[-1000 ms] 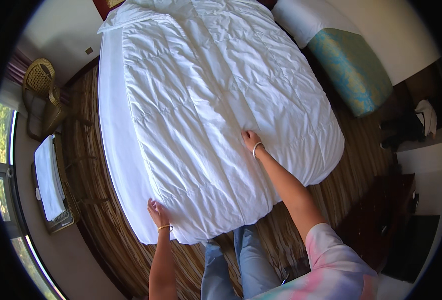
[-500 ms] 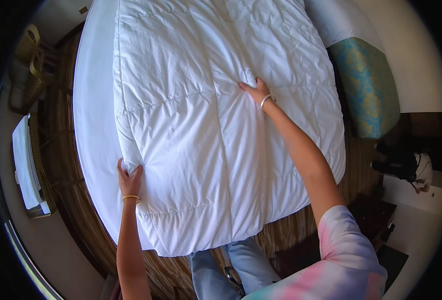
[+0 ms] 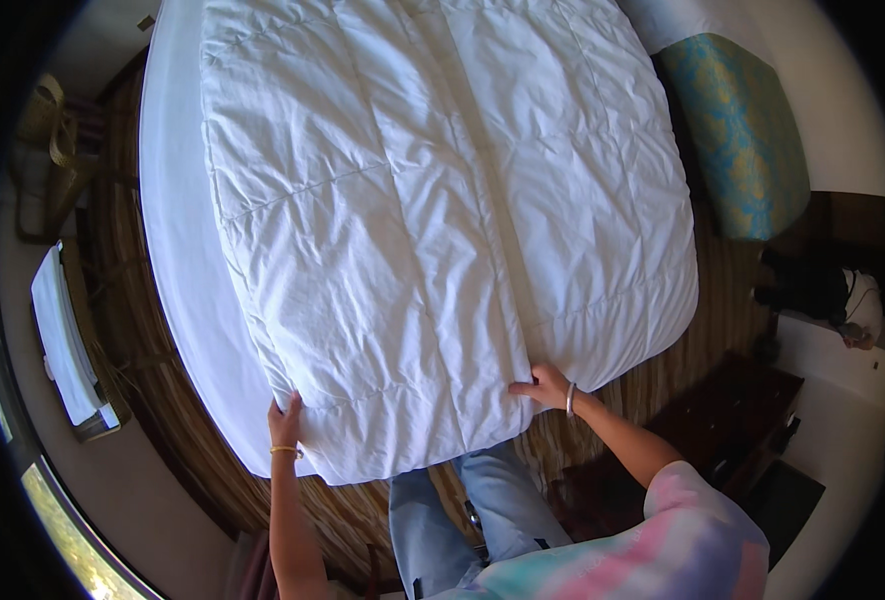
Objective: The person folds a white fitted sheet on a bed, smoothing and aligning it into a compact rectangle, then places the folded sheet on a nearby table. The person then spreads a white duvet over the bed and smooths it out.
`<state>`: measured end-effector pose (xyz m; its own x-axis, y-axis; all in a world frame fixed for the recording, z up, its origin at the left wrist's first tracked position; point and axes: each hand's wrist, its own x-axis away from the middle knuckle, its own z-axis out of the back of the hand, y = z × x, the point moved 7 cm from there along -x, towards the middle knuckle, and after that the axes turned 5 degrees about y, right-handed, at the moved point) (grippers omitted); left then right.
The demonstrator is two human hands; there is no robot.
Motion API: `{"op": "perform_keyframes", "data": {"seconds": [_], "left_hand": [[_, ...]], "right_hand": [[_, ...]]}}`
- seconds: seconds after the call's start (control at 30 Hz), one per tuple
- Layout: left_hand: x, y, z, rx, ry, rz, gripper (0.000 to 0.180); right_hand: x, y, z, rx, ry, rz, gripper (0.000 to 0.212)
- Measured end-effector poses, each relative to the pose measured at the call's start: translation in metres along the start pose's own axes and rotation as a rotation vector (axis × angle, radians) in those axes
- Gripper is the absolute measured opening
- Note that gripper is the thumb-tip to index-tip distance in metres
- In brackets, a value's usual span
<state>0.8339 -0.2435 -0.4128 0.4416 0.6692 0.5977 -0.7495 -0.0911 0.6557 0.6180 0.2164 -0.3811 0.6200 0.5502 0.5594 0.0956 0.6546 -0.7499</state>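
A white quilted duvet [image 3: 362, 290] lies over the bed, with a folded layer whose long edge runs down its middle. My left hand [image 3: 284, 422] is closed on the duvet's left edge near the foot end, thumb on top and the other fingers partly hidden. My right hand [image 3: 547, 387] pinches the folded edge near the foot end. A smooth white sheet [image 3: 187, 260] shows along the bed's left side, beside the duvet.
A blue and gold patterned piece of furniture [image 3: 737, 140] stands to the right of the bed. Another person [image 3: 852, 305] is at the far right. On the left are a wicker chair [image 3: 62, 150] and folded white linen [image 3: 65, 335]. Striped carpet [image 3: 602, 410] surrounds the bed.
My right hand has moved from the duvet's middle down to its foot end. My left hand has come lower along the left edge. The folded layer now lies straighter.
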Motion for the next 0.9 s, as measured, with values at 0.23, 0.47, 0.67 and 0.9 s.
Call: {"op": "perform_keyframes", "data": {"seconds": [0.23, 0.47, 0.67, 0.9], "left_hand": [[0.023, -0.030, 0.003, 0.107, 0.020, -0.058, 0.040], [0.129, -0.125, -0.006, 0.093, -0.244, 0.237, 0.045], [0.119, -0.157, -0.002, 0.104, -0.069, 0.192, 0.034], [0.133, -0.144, 0.024, -0.354, 0.067, -0.039, 0.030]], "right_hand": [[0.030, 0.060, -0.003, -0.163, 0.272, -0.270, 0.037], [0.109, 0.152, -0.075, -0.116, 0.081, -0.339, 0.041], [0.095, 0.157, -0.047, 0.152, 0.303, -0.360, 0.048], [0.099, 0.130, -0.058, 0.368, 0.296, -0.446, 0.041]]}}
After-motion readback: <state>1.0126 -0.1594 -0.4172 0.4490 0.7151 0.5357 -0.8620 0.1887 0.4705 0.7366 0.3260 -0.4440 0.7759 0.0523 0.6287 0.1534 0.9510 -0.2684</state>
